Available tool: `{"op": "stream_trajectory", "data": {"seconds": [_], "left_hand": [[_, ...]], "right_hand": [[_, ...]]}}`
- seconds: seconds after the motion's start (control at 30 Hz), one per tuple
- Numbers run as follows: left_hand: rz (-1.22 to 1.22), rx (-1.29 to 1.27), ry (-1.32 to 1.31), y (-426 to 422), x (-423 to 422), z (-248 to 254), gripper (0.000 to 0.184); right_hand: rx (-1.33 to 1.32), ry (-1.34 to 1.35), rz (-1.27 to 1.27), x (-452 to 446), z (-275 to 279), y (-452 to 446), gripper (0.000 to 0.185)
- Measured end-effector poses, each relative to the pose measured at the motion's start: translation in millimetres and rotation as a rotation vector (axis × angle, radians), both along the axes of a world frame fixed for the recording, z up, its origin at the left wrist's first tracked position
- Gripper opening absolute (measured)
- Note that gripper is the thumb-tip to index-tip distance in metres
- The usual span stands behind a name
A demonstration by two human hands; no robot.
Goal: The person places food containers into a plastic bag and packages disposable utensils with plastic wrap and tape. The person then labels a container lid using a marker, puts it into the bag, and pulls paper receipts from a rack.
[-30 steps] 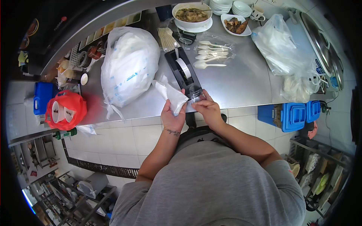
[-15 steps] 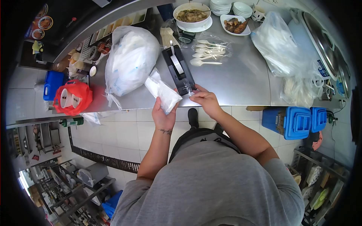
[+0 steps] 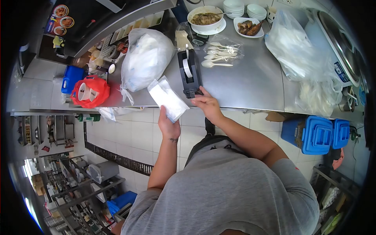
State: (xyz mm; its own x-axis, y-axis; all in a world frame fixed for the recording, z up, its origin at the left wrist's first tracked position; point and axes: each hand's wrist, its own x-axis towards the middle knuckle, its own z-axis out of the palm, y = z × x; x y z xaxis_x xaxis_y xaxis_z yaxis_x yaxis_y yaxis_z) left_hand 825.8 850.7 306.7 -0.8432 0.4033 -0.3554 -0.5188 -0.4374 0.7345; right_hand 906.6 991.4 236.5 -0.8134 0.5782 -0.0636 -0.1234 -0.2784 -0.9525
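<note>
"Left hand (image 3: 169, 126) state?"

"It held the white packet (image 3: 168, 100) over the bench (image 3: 244, 92) edge."

"Right hand (image 3: 208, 108)?"

"It was pinched narrow at the tape dispenser (image 3: 190, 80); its grip contents were unclear."

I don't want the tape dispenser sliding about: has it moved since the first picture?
Yes: judged against the white plastic spoons, the near end of the tape dispenser has swung left, away from them.
</note>
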Motion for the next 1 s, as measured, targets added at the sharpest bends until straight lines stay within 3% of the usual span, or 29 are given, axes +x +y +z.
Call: {"op": "stream_trajectory", "data": {"seconds": [0.2, 0.3, 0.4, 0.47, 0.53, 0.6, 0.77, 0.8, 1.0], "left_hand": [[0.025, 0.004, -0.019, -7.8, 1.1, -2.1, 0.044], [-0.005, -0.002, 0.024, -9.4, 0.6, 0.2, 0.044], [-0.036, -0.034, 0.092, -2.9, 3.9, 7.5, 0.043], [-0.043, -0.084, 0.180, 5.6, 3.8, 16.2, 0.042], [-0.033, -0.166, 0.292, 12.6, 3.9, 24.0, 0.040], [-0.068, -0.210, 0.321, 20.3, 6.6, 37.6, 0.038], [-0.219, -0.143, 0.295, 51.7, 18.8, 57.0, 0.034], [-0.269, -0.123, 0.290, 57.9, 19.1, 58.9, 0.034], [-0.445, -0.049, 0.329, 85.3, 19.8, 76.1, 0.034]], "right_hand": [[0.397, -0.094, -0.115, -4.6, -16.4, -8.9, 0.014], [0.312, -0.253, -0.186, -8.2, -12.8, -3.6, 0.009], [0.569, -0.196, -0.317, -13.3, -59.8, 7.5, 0.008], [0.526, -0.159, -0.322, -5.5, -77.9, 13.4, 0.009], [0.390, -0.196, -0.184, 4.0, -60.8, 29.3, 0.009], [0.159, -0.325, 0.075, 29.8, 42.6, 59.0, 0.009], [0.651, -0.004, 0.240, 61.3, 188.4, 78.5, 0.015], [0.763, 0.075, 0.255, 61.8, 202.7, 77.5, 0.016], [1.012, -0.232, 0.263, 42.7, 215.3, 77.4, 0.021]]}}
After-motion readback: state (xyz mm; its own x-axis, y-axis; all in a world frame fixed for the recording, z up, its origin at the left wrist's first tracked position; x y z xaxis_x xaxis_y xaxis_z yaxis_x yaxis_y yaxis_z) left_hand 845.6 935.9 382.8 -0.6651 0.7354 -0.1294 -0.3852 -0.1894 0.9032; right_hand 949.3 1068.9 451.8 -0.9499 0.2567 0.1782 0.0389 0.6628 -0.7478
